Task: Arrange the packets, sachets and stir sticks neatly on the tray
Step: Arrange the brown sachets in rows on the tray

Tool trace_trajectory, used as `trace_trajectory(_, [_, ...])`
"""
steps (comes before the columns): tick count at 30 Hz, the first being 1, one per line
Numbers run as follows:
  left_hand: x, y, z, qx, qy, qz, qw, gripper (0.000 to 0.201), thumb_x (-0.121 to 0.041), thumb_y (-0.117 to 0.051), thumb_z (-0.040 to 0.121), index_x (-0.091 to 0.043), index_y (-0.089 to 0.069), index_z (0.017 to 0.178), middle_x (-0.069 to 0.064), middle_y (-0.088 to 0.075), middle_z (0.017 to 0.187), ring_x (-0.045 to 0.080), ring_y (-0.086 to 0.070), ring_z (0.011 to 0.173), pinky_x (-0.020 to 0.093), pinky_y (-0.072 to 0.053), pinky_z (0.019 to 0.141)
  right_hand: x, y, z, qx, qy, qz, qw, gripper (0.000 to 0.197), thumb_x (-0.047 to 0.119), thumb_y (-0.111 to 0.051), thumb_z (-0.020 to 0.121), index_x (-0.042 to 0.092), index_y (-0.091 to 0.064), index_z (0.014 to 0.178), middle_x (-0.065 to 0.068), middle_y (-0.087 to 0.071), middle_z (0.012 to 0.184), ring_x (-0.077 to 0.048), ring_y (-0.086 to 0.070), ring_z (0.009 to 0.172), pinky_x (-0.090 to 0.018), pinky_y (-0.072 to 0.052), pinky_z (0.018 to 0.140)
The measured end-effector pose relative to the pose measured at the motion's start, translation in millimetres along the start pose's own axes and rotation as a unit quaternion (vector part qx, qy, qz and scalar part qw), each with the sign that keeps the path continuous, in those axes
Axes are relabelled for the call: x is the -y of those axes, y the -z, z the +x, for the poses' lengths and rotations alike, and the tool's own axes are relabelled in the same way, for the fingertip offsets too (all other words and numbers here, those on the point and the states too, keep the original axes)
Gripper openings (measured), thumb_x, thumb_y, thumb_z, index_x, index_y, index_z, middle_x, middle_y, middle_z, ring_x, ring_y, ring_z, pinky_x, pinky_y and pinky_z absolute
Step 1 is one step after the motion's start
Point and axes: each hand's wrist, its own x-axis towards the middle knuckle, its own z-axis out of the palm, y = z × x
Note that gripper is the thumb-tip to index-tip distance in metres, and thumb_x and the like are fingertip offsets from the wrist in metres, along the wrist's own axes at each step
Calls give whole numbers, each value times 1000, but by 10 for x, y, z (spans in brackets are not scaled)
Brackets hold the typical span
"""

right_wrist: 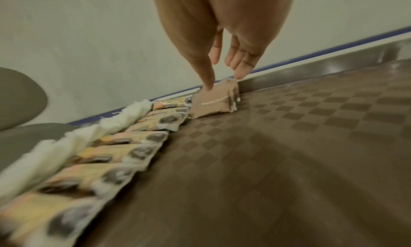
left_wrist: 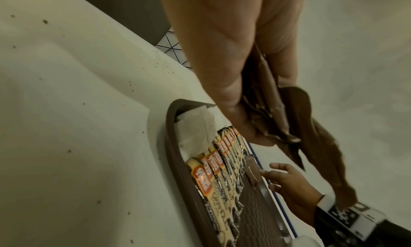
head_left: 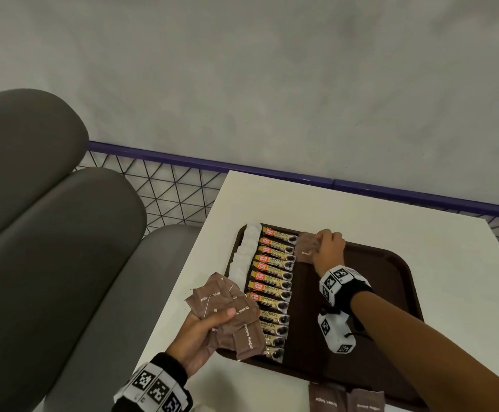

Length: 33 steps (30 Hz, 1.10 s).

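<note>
A plain grey wall (head_left: 272, 69) stands behind, and a purple rail (head_left: 212, 165) with a wire grid under it runs along the far side of a white table (head_left: 272, 200); on the left of the table is a grey padded bench (head_left: 40, 203). On the table lies a dark brown tray (head_left: 391, 307) with a checkered floor. Near the left edge of the table, the left hand (head_left: 203, 337) is lifted over the near left corner of the tray and grips a loose bundle of brown sugar sachets (head_left: 227, 310), the thumb pressed on top and the fingers curled under it. Along the left rim of the tray lie white napkins (head_left: 246, 254), one after another. Just beside them, to the right, a column of coffee packets (head_left: 275, 289) goes from the far side to the near side, each one a little over the next. At the far end of this column, touching the first packets, one brown sugar sachet (head_left: 306, 248) lies close to the far rim of the tray. The right hand (head_left: 330, 246) is on it: the thumb tip presses on its top and the fingertips (right_wrist: 241, 71) touch its far edge, the fingers rather straight and a little apart. At the near edge of the head view, two more sachets (head_left: 346, 401) lie beside the near rim of the tray
</note>
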Motion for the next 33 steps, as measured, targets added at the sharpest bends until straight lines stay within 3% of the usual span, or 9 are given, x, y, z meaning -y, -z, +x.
trace_trajectory(3, [2,-57,-27,-2,-7,-2,1000,42,-2,-63,72,-6,-59,113,20,-69,109,32,-70,91,38,-59,69,101,47,-265,13,58,59,997,32,2,-57,84,2,-48,115,-15,-41,123,-24,-36,115,-24,-33,90])
trace_trajectory(6, [12,-106,-50,1,-9,2,1000,44,-3,-63,73,-7,-57,116,20,-68,111,32,-69,93,40,-59,71,211,85,-600,54,92,125,986,22,13,-60,87,9,-49,105,-6,-40,117,-14,-38,105,-21,-34,89])
trace_trajectory(11, [40,-195,-105,4,-21,-9,1000,42,-3,-63,72,-8,-59,114,17,-70,106,29,-71,88,37,-59,64,378,231,-1087,232,57,265,934,20,28,-60,87,13,-46,91,-5,-51,91,-10,-47,78,-14,-41,68])
trace_trajectory(14, [59,-238,-142,4,-36,1,999,37,-1,-60,80,-7,-57,117,19,-69,109,29,-70,90,38,-59,65,445,301,-1290,337,42,238,910,29,41,-62,84,17,-46,88,5,-53,83,-5,-47,71,-12,-39,59])
trace_trajectory(18, [63,-254,-187,-3,-49,16,999,35,-1,-55,86,-4,-55,120,21,-67,112,30,-70,92,37,-58,64,493,345,-1424,396,41,201,895,30,38,-66,81,15,-47,85,5,-55,85,-4,-52,71,-4,-38,46])
trace_trajectory(21, [49,-253,-211,-3,-58,17,998,35,1,-54,87,-3,-54,122,22,-67,112,30,-70,90,36,-58,63,497,365,-1458,424,37,228,876,23,25,-69,81,16,-49,75,1,-57,76,-6,-55,63,-11,-43,48])
trace_trajectory(25, [45,-196,-218,-20,-66,-8,998,39,2,-55,86,-4,-52,125,21,-65,115,31,-69,94,36,-59,65,461,417,-1389,374,-13,331,866,21,7,-68,80,11,-48,78,-15,-61,86,-21,-59,64,-22,-49,52])
trace_trajectory(28, [44,-117,-208,-39,-65,-31,997,45,1,-56,85,-4,-49,129,22,-63,120,35,-65,103,39,-59,71,392,497,-1270,286,-69,403,867,19,3,-64,82,7,-45,84,-11,-60,81,-19,-59,59,-24,-49,52])
trace_trajectory(33, [22,-52,-199,-46,-65,-42,996,46,1,-56,85,-5,-49,130,22,-63,121,34,-66,101,40,-59,71,111,515,-988,161,-120,379,903,17,-3,-56,86,11,-50,79,-11,-58,81,-18,-56,60,-21,-49,51])
